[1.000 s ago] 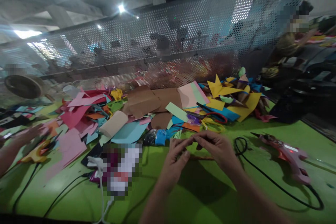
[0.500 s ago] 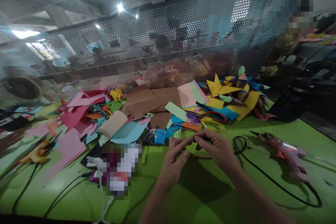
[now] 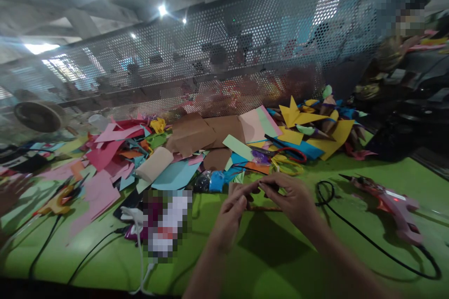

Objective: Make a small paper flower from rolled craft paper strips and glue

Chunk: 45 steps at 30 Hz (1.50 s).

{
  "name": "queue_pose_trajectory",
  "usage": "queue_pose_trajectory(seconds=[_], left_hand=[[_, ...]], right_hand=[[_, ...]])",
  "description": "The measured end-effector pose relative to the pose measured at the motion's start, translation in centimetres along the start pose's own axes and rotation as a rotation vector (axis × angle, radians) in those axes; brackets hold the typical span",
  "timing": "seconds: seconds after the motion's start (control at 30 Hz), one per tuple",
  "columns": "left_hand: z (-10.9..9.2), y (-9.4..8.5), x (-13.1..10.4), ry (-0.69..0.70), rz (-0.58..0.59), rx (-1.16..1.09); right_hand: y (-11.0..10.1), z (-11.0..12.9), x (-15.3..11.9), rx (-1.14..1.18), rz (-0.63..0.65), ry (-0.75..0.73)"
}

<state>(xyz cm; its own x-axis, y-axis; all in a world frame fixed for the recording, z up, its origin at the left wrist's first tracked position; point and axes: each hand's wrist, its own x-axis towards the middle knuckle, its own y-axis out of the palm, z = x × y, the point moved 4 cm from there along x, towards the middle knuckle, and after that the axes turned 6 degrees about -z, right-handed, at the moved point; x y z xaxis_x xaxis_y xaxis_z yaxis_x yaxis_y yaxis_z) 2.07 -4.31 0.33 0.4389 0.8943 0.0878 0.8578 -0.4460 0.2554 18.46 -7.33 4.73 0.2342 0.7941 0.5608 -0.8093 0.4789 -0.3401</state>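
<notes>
My left hand point(image 3: 232, 212) and my right hand point(image 3: 290, 198) meet above the green table point(image 3: 273, 266), fingertips close together. The fingers of both are bent and pressed in a pinch. Whatever lies between them is small, dark and mostly hidden by the fingers. Below the hands runs a thin brownish strip point(image 3: 268, 209), partly covered. Just behind them are a blue packet point(image 3: 216, 181) and scissors with red handles point(image 3: 294, 153). A pink hot glue gun point(image 3: 394, 208) lies to the right of my right hand, its black cord curving toward me.
Coloured paper scraps point(image 3: 105, 149), brown sheets point(image 3: 196, 133) and yellow paper pieces point(image 3: 294, 114) pile up at the back. A yellow glue gun point(image 3: 58, 203) lies left, near another person's hand point(image 3: 14, 191). Cords and a white plug point(image 3: 132, 215) lie front left. A perforated metal screen point(image 3: 168, 70) stands behind.
The view has shifted slightly, so things appear a little further right. My left thumb has moved up against the fingers. Another person's hand has come in at the left edge.
</notes>
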Motion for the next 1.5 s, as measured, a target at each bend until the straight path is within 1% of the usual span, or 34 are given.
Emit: queue_pose_trajectory(seconds=[0.17,0.27,0.5,0.67,0.77,0.97,1.17,1.37,1.5], left_hand=[[-0.5,0.0,0.0,0.084,0.025,0.137],[-0.9,0.1,0.1,0.110,0.045,0.180],[-0.9,0.0,0.0,0.103,0.028,0.191],[-0.3,-0.3,0.0,0.072,-0.015,0.105],[-0.4,-0.3,0.0,0.069,-0.011,0.125],[-1.1,-0.1,0.1,0.094,0.007,0.193],[-1.2,0.1,0.1,0.106,0.002,0.202],[-1.2,0.1,0.1,0.109,0.015,0.221],[-1.3,0.2,0.1,0.112,0.024,0.216]], right_hand=[[0.1,-0.3,-0.2,-0.062,-0.003,-0.055],[0.2,-0.4,-0.2,-0.081,0.006,-0.077],[0.2,-0.4,-0.2,-0.080,0.037,-0.048],[0.2,-0.5,0.0,-0.019,0.047,0.010],[0.3,-0.7,0.0,-0.007,0.063,0.004],[0.6,-1.1,-0.2,-0.068,0.095,-0.050],[0.7,-1.0,-0.2,-0.128,0.128,-0.068],[0.6,-0.6,-0.4,-0.154,0.113,-0.126],[0.6,-0.6,-0.4,-0.212,0.094,-0.199]])
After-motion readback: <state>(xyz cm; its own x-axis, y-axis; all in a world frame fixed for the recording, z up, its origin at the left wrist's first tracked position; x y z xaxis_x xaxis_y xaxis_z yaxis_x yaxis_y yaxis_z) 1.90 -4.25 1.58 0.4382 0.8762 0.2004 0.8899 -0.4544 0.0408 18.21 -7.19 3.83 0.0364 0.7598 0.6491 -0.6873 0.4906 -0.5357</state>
